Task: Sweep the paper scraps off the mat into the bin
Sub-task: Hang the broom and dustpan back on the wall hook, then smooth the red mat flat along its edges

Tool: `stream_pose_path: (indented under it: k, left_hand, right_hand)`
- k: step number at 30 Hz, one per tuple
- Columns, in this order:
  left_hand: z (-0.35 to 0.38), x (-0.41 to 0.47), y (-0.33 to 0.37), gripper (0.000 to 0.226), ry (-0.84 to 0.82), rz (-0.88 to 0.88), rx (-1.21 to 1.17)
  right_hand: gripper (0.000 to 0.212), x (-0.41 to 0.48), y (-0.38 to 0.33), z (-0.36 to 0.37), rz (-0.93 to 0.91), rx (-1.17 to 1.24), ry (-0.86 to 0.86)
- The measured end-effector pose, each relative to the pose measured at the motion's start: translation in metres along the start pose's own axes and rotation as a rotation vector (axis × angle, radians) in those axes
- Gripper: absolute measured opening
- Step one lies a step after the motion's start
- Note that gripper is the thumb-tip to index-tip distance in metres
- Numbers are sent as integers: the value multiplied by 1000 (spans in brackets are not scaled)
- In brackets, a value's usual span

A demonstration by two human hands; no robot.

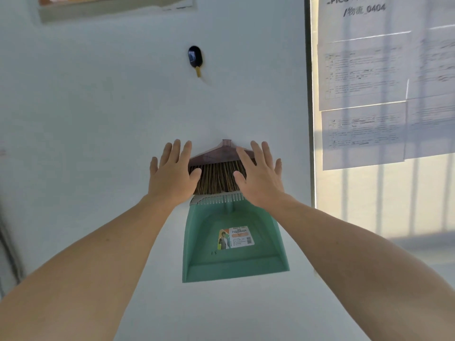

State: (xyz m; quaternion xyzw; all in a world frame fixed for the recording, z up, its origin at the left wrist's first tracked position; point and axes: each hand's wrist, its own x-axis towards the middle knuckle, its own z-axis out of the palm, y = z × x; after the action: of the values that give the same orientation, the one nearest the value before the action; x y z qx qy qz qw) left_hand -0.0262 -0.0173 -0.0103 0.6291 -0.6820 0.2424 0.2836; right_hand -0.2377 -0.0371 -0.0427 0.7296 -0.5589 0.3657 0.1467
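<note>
Your left hand point(172, 175) and right hand point(261, 175): both spread flat, fingers straight, holding nothing. Broom head point(216, 177) between them, brown bristles pointing toward 6 o'clock; your thumbs overlap bristle edges, cannot tell if touching. Green dustpan point(209, 244) at 6 o'clock of broom head, comb edge at bristle tips, printed label point(240, 236) on pan. Both against white surface point(98, 119). Black oval object point(195, 56) at 12 o'clock, well apart. Printed sheets point(362, 77) at 2 o'clock.

Soft daylight from right, blurred edges
</note>
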Motion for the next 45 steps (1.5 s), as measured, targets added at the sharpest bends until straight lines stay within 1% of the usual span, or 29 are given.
stream_pose_path:
  k: [6,10,12,16,20,22,29,34,37,40,45]
  left_hand:
    - [-42,-59,7,71,2,-23,-8]
    - [-67,-117,13,71,-6,-10,-82]
    - [-73,-151,18,70,-14,10,-113]
    - [-82,-225,33,64,-122,6,-127]
    - [-83,-286,50,60,-203,-35,-110]
    - [-80,-318,60,60,-251,-66,-116]
    - [-51,-441,87,59,-486,-164,-85]
    - [-15,-526,139,60,-631,-267,-17]
    - [14,-595,179,61,-706,-392,-60]
    - [41,-680,217,62,-824,-498,-98]
    - [92,-812,255,66,-985,-521,-115]
  right_hand:
    - [69,-51,-35,-33,20,-17,-12]
    - [73,-105,-58,-59,14,-28,-26]
    - [73,-139,-66,-72,22,-30,-66]
    - [74,-213,-72,-90,11,-87,-208]
    - [71,-277,-68,-97,15,-134,-271]
    - [70,-308,-63,-97,13,-155,-331]
    - [71,-425,-31,-74,42,-62,-575]
    - [71,-525,17,-53,60,-28,-762]
    - [69,-600,54,-41,76,42,-842]
    - [67,-689,92,-32,105,62,-932]
    - [66,-830,135,-6,215,42,-1084]
